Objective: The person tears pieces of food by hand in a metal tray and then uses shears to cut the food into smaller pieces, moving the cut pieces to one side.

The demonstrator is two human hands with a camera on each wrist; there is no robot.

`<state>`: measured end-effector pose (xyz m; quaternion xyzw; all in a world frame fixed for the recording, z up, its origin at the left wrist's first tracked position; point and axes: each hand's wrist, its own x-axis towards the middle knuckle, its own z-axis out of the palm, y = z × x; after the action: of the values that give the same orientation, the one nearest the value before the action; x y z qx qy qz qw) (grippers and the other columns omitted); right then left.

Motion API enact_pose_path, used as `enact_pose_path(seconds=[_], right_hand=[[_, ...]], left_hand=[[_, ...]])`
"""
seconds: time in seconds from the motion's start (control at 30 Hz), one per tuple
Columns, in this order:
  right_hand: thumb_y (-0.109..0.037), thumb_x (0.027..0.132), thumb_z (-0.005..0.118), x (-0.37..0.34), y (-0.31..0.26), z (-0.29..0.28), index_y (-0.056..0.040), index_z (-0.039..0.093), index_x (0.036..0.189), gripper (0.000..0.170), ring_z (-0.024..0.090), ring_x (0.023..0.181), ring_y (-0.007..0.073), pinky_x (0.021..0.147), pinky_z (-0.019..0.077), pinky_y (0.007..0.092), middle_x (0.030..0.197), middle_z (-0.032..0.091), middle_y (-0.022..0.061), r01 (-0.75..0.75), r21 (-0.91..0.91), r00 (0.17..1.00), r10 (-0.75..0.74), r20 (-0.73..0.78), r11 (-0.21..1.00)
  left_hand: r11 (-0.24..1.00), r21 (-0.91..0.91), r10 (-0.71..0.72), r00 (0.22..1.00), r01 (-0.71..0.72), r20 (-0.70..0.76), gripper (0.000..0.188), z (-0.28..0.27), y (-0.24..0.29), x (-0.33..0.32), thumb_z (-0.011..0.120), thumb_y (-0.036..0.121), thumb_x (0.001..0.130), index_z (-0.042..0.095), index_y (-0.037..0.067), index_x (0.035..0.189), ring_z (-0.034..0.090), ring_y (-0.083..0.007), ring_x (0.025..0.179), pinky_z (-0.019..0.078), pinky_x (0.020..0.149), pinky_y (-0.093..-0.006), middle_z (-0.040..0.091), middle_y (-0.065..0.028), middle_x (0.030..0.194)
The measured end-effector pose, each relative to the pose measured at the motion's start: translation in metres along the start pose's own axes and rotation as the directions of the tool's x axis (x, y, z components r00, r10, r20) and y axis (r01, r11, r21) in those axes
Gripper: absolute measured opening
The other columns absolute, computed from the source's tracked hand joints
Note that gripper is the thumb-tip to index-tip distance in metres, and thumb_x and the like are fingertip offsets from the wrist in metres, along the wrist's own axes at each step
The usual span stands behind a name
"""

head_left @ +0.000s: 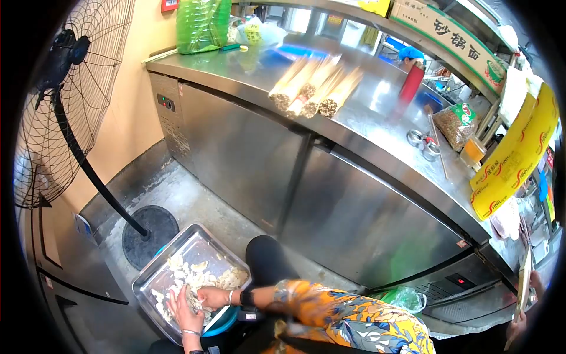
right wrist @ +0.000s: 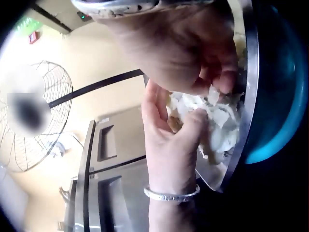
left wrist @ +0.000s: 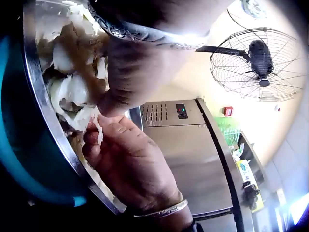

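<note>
Torn pale pieces (head_left: 197,276) lie heaped in a metal tray (head_left: 194,241), low in the head view toward seven o'clock. The right hand (head_left: 213,297), at the tray's four o'clock, pinches one small white piece (right wrist: 214,95) between thumb and fingertips. The left hand (head_left: 187,311), at six o'clock, has its thumb and fingers about the pieces just beside it; whether they grip any, I cannot tell. A blue basin (right wrist: 277,130) shows below the tray's edge, near five o'clock. The round base of a standing fan (head_left: 150,236) sits close by at ten to eleven o'clock. Toward one o'clock, well apart, bundles of sticks (head_left: 315,88) lie on a steel counter (head_left: 230,68), with a red bottle (head_left: 411,85) farther round, between one and two.
</note>
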<state>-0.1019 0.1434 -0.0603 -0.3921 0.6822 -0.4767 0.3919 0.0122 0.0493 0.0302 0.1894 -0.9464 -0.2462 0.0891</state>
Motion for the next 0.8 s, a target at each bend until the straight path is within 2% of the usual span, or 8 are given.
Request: enact_pose_path(seconds=[0.07,0.1,0.23,0.3,0.43,0.47,0.67,0.8], right_hand=[[-0.012,0.073,0.060,0.005,-0.001,0.006,-0.0025,0.056,0.082,0.013,0.062,0.063,0.0310,0.058,0.0491,0.0396,0.072,0.061,0.0171,0.150,-0.452,0.979,-0.195,-0.054,0.879],[-0.013,0.067,0.062,0.003,-0.018,0.011,-0.0023,0.060,0.082,0.019,0.062,0.075,0.0385,0.068,0.0499,0.0445,0.082,0.063,0.0222,0.031,-0.464,0.992,-0.084,-0.093,0.885],[-0.017,0.062,0.068,0.000,-0.047,0.026,0.0011,0.066,0.074,0.022,0.065,0.079,0.0368,0.069,0.0517,0.0430,0.079,0.066,0.0200,-0.002,-0.659,0.985,-0.113,-0.132,0.753],[-0.017,0.061,0.069,0.010,-0.043,0.033,0.0003,0.067,0.073,0.021,0.065,0.078,0.0360,0.069,0.0522,0.0425,0.078,0.066,0.0204,0.025,-0.711,0.993,-0.097,-0.062,0.703],[-0.020,0.060,0.069,-0.002,-0.054,0.030,-0.0014,0.069,0.069,0.021,0.066,0.075,0.0343,0.067,0.0523,0.0408,0.073,0.066,0.0199,0.032,-0.763,0.997,-0.070,-0.018,0.646],[-0.021,0.061,0.068,-0.002,-0.051,0.032,-0.0012,0.068,0.067,0.020,0.065,0.075,0.0340,0.067,0.0521,0.0404,0.072,0.065,0.0191,0.042,-0.778,0.997,-0.071,-0.004,0.627],[-0.024,0.071,0.060,-0.003,-0.041,0.040,-0.0004,0.068,0.069,0.025,0.064,0.071,0.0371,0.065,0.0504,0.0433,0.072,0.064,0.0217,0.104,-0.746,0.993,-0.109,0.042,0.658],[-0.025,0.060,0.067,0.013,-0.018,0.038,-0.0034,0.069,0.070,0.024,0.062,0.070,0.0376,0.065,0.0489,0.0451,0.073,0.064,0.0206,0.217,-0.690,0.976,-0.167,0.139,0.690]], left_hand=[[0.999,-0.028,0.025,0.999,-0.024,0.030,0.085,-0.001,-0.001,-0.001,0.065,-0.004,0.054,0.039,0.010,0.134,0.019,-0.0315,0.138,0.0073,0.113,-0.0483,0.041,-0.0150,0.136],[0.998,-0.034,0.047,0.999,-0.046,0.025,0.086,-0.001,-0.003,-0.003,0.065,-0.004,0.054,0.038,0.010,0.134,0.018,-0.0315,0.138,0.0070,0.113,-0.0483,0.041,-0.0149,0.137],[0.998,0.007,0.065,0.995,-0.065,-0.075,0.087,0.002,-0.013,-0.014,0.066,0.002,0.057,0.034,0.009,0.137,0.015,-0.0327,0.139,0.0062,0.113,-0.0485,0.032,-0.0141,0.143],[0.994,0.095,0.069,0.987,-0.055,-0.147,0.089,0.004,-0.013,-0.020,0.069,0.008,0.059,0.031,0.010,0.139,0.015,-0.0345,0.139,0.0095,0.112,-0.0479,0.026,-0.0130,0.147],[0.969,0.154,-0.148,0.956,0.191,-0.254,0.090,0.025,-0.023,-0.027,0.069,0.002,0.061,0.029,0.012,0.141,0.019,-0.0351,0.137,0.0149,0.112,-0.0442,0.022,-0.0132,0.149],[0.982,0.173,-0.018,0.950,0.075,-0.311,0.091,0.038,-0.041,-0.025,0.069,0.000,0.061,0.028,0.013,0.141,0.021,-0.0356,0.136,0.0167,0.112,-0.0450,0.024,-0.0146,0.148],[0.997,0.076,0.027,0.987,-0.015,-0.159,0.088,0.030,-0.052,-0.020,0.066,-0.004,0.060,0.034,0.014,0.140,0.023,-0.0359,0.133,0.0176,0.111,-0.0453,0.030,-0.0156,0.144],[0.988,-0.056,0.131,0.981,-0.141,-0.144,0.081,0.020,-0.053,-0.019,0.068,0.005,0.061,0.039,0.010,0.136,0.028,-0.0361,0.133,0.0217,0.109,-0.0445,0.032,-0.0169,0.143]])
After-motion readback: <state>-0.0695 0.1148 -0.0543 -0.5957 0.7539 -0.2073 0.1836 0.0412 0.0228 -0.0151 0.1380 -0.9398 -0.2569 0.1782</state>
